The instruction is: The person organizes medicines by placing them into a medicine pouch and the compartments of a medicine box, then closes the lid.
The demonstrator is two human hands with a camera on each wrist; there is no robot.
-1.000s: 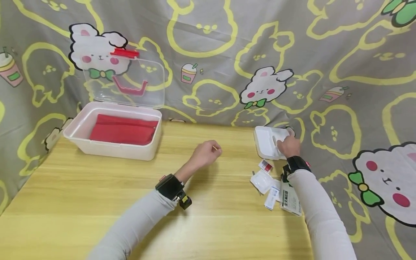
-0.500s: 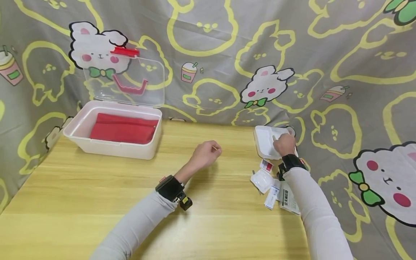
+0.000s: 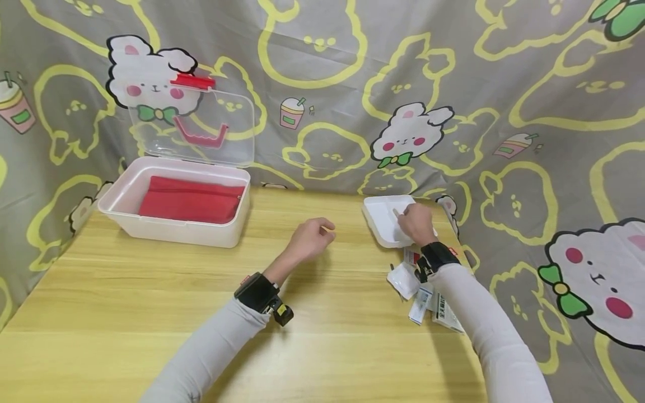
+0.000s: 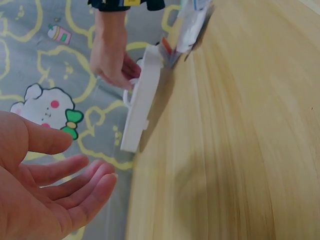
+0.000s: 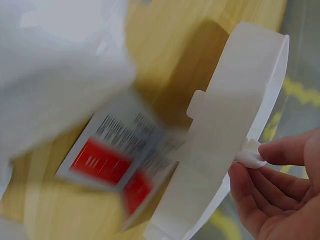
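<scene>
At the far right of the table in the head view is a shallow white plastic case (image 3: 380,220). My right hand (image 3: 417,223) pinches the case's small white handle (image 5: 250,158) between thumb and fingers, as the right wrist view shows up close. The left wrist view has the case (image 4: 142,105) side-on at the table's edge. My left hand (image 3: 309,238) hovers near the middle of the table and holds nothing. Its fingers (image 4: 82,192) are loosely bent. A red-and-white printed packet (image 5: 102,160) lies close beside the case.
A white packet (image 3: 403,281), a blue-and-white packet (image 3: 419,307) and a box with printed lettering (image 3: 445,314) lie below the right hand. At left stands a translucent storage box (image 3: 176,234) with its lid (image 3: 239,112) raised and a red pouch (image 3: 194,200) inside. Patterned curtain (image 3: 322,84) hangs behind.
The right hand and the white case have shifted left along the table, partly covering the red-and-white packet. The left hand has moved slightly left.
</scene>
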